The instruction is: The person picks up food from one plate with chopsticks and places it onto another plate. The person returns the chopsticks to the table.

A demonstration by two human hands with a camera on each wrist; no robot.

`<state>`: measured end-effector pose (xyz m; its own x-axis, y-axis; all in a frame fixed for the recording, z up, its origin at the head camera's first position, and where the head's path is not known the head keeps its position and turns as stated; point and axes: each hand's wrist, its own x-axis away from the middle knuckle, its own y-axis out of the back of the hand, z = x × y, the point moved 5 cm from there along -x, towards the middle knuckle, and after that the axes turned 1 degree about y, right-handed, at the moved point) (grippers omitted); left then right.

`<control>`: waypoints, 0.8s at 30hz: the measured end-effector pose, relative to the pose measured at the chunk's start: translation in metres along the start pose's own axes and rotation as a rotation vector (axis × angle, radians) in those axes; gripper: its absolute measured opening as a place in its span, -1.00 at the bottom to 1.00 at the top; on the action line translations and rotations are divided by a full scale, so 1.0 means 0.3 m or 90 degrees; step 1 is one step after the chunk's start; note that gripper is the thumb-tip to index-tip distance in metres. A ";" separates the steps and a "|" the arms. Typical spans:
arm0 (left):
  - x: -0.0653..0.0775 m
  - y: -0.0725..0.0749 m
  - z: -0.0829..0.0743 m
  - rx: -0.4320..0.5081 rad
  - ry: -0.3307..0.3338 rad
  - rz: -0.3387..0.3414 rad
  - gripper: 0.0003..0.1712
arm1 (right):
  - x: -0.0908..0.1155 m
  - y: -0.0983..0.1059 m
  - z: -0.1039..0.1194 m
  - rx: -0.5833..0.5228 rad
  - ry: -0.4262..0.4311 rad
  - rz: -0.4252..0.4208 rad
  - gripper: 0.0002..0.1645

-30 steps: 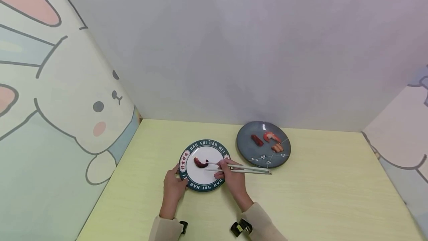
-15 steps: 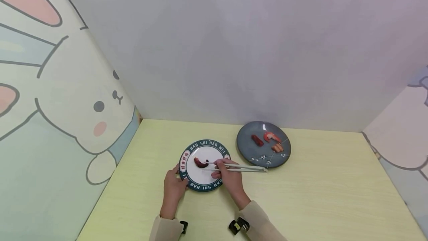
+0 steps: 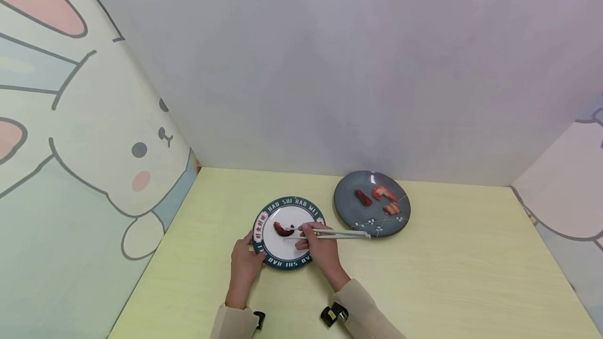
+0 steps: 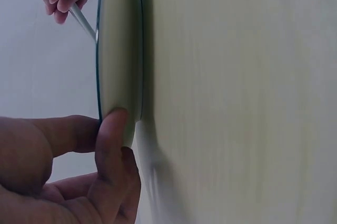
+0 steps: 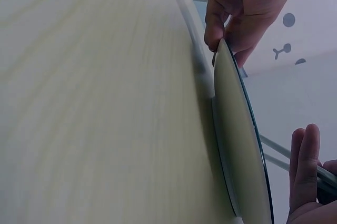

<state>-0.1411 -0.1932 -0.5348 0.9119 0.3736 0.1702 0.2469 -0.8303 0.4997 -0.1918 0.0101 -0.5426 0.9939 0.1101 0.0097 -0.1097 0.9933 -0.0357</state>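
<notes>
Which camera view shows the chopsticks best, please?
The head view, as both chopsticks show on either side of the right hand, with their tips over the green-rimmed plate. The left wrist view shows only a short length near that hand; the right wrist view shows short stretches between the plate's edge and the hand.

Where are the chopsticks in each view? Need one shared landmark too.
Head: lower part, just right of center; chopsticks in the right hand, tips over the plate.
Left wrist: top left; part of one chopstick runs from the right hand's fingers to the plate's edge.
Right wrist: lower right, between plate edge and right hand; tips hidden.
Landmark: the green-rimmed plate, seen from above in head, roughly edge-on in both wrist views.
</notes>
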 end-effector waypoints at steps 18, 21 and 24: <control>-0.002 -0.004 0.003 0.004 0.003 0.001 -0.15 | -0.019 -0.015 0.007 0.016 0.001 0.009 -0.68; -0.003 -0.003 0.004 0.003 0.003 0.000 -0.15 | -0.024 -0.019 -0.017 0.024 0.007 0.004 -0.70; -0.004 -0.003 0.004 0.001 0.004 -0.001 -0.15 | -0.024 -0.020 -0.017 0.037 0.013 -0.005 -0.71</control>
<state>-0.1419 -0.1934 -0.5366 0.9095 0.3773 0.1742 0.2487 -0.8300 0.4992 -0.1982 0.0032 -0.5475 0.9947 0.1025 -0.0102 -0.1023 0.9945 0.0216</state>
